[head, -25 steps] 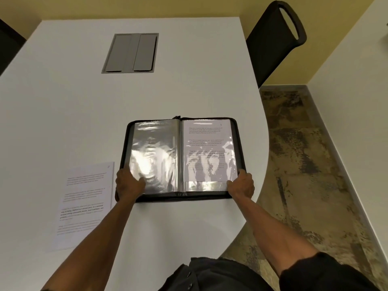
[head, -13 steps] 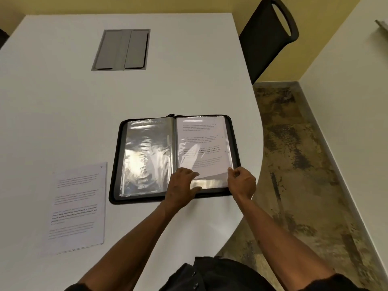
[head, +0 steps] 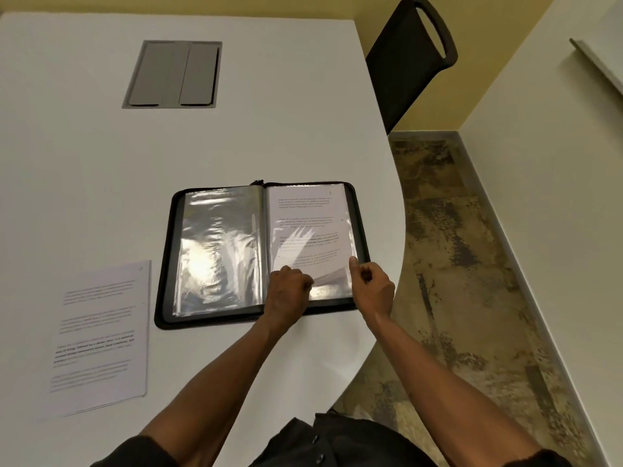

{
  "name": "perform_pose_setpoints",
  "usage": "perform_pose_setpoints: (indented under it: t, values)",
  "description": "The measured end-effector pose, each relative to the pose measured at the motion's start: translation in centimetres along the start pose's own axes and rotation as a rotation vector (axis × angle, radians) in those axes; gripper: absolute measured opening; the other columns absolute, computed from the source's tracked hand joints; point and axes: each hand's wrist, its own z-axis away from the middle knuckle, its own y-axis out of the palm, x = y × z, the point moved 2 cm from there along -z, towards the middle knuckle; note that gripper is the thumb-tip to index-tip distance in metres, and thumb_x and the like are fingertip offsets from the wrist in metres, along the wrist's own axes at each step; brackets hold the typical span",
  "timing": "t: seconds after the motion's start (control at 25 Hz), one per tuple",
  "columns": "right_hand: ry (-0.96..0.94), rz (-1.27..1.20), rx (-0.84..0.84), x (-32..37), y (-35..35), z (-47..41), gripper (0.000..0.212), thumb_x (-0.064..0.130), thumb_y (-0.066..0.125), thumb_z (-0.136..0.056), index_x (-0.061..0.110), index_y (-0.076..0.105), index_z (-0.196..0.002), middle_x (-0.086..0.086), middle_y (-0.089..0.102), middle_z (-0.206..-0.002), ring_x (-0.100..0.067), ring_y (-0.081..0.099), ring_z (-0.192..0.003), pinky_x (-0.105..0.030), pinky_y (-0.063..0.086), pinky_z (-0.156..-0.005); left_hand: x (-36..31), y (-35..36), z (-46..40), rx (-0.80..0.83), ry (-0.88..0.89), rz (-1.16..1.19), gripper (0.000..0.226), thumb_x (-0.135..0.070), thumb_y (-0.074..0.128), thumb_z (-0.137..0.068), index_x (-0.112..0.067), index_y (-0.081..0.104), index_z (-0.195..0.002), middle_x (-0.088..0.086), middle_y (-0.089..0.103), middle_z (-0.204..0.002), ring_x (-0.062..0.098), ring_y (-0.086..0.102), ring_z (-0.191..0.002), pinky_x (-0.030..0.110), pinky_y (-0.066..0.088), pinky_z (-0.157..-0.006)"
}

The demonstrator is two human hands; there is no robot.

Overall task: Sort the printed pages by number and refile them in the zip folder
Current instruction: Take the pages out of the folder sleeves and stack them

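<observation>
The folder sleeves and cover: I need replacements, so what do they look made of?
The sleeves look like thin, glossy clear plastic: crinkled, with bright glare. The cover appears matte black fabric or vinyl with a zipper edge; which one cannot be told.

We count one open zip folder (head: 168,264) with one printed page (head: 306,217) in its sleeve, one loose stack of pages (head: 101,332), two hands, one chair (head: 408,59) and one surface (head: 101,163).

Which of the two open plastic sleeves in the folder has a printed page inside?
The right sleeve, under both hands, holds a printed page; the left sleeve shows only shiny empty plastic.
</observation>
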Motion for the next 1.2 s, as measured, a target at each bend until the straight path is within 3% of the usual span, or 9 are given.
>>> perform_pose_setpoints:
  t: [0.16, 0.28, 0.4, 0.56, 0.72, 0.92, 1.12, 1.2]
  values:
    - [0.063, -0.013, 0.180, -1.0, 0.9, 2.3, 0.051, 0.052, 0.081, -0.076, 0.025, 0.057, -0.111, 0.008, 0.067, -0.090, -0.006, 0.064, -0.080, -0.017, 0.049, -0.065, 1.0, -0.4, -0.3, 0.056, -0.163, 0.245, 0.009, -0.032, 0.077, -0.078, -0.026, 0.080, -0.085, -0.009, 0.076, -0.085, 0.010, 0.064, -0.084, 0.025, 0.043, -0.078]
    - [0.130, -0.056, 0.197, -0.8, 1.9, 2.2, 0.057, 0.039, 0.085, -0.077, 0.019, 0.057, -0.122, 0.002, 0.068, -0.099, -0.007, 0.063, -0.082, -0.019, 0.053, -0.071, 1.3, -0.5, -0.6, 0.098, -0.198, 0.339, 0.008, -0.031, 0.080, -0.077, -0.025, 0.081, -0.081, -0.009, 0.076, -0.083, 0.006, 0.064, -0.077, 0.020, 0.040, -0.073]
    - [0.219, -0.109, 0.131, 0.1, 3.0, 1.3, 0.046, 0.031, 0.077, -0.085, 0.012, 0.059, -0.123, -0.002, 0.068, -0.110, -0.014, 0.062, -0.090, -0.017, 0.051, -0.071, 1.2, -0.9, -0.5, 0.096, -0.208, 0.370, 0.008, -0.029, 0.080, -0.078, -0.023, 0.081, -0.083, -0.008, 0.076, -0.083, 0.004, 0.061, -0.073, 0.018, 0.041, -0.071]
    - [0.351, -0.104, 0.035, 0.2, 4.7, 0.3, 0.042, 0.041, 0.070, -0.090, 0.007, 0.066, -0.115, -0.006, 0.070, -0.109, -0.025, 0.067, -0.099, -0.037, 0.057, -0.087, 1.0, -1.1, -0.1, 0.053, -0.214, 0.406, 0.009, -0.027, 0.079, -0.079, -0.021, 0.081, -0.085, -0.007, 0.077, -0.085, 0.008, 0.065, -0.077, 0.026, 0.050, -0.078]
    - [0.386, -0.003, 0.008, -0.2, 5.4, -0.6, 0.034, 0.037, 0.071, -0.091, 0.005, 0.070, -0.102, -0.011, 0.073, -0.102, -0.028, 0.069, -0.092, -0.038, 0.059, -0.083, 1.3, -1.1, 0.5, 0.003, -0.230, 0.425, 0.011, -0.028, 0.078, -0.079, -0.022, 0.081, -0.088, -0.008, 0.076, -0.087, 0.004, 0.062, -0.077, 0.023, 0.048, -0.078]
    - [0.388, -0.060, 0.014, -1.3, 5.1, 0.6, 0.019, 0.008, 0.066, -0.091, 0.002, 0.070, -0.108, -0.013, 0.072, -0.111, -0.024, 0.065, -0.091, -0.036, 0.060, -0.083, 1.5, -1.2, 0.8, 0.020, -0.224, 0.388, 0.012, -0.025, 0.077, -0.082, -0.021, 0.080, -0.093, -0.006, 0.076, -0.092, 0.008, 0.065, -0.083, 0.027, 0.051, -0.083]
    - [0.411, -0.111, 0.016, -2.6, 3.5, 2.7, 0.037, -0.004, 0.063, -0.089, 0.007, 0.062, -0.125, -0.012, 0.066, -0.118, -0.021, 0.061, -0.094, -0.024, 0.056, -0.074, 1.4, -1.2, 1.5, 0.057, -0.229, 0.424, 0.015, -0.019, 0.074, -0.085, -0.018, 0.077, -0.100, -0.002, 0.075, -0.096, 0.011, 0.066, -0.086, 0.028, 0.053, -0.085]
    - [0.412, -0.101, 0.035, -3.2, 2.9, 3.7, 0.037, -0.004, 0.061, -0.088, 0.008, 0.063, -0.123, -0.010, 0.067, -0.114, -0.019, 0.061, -0.088, -0.016, 0.052, -0.062, 1.7, -1.3, 2.1, 0.067, -0.240, 0.441, 0.020, -0.017, 0.074, -0.085, -0.020, 0.075, -0.105, -0.005, 0.073, -0.100, 0.009, 0.064, -0.088, 0.027, 0.052, -0.086]
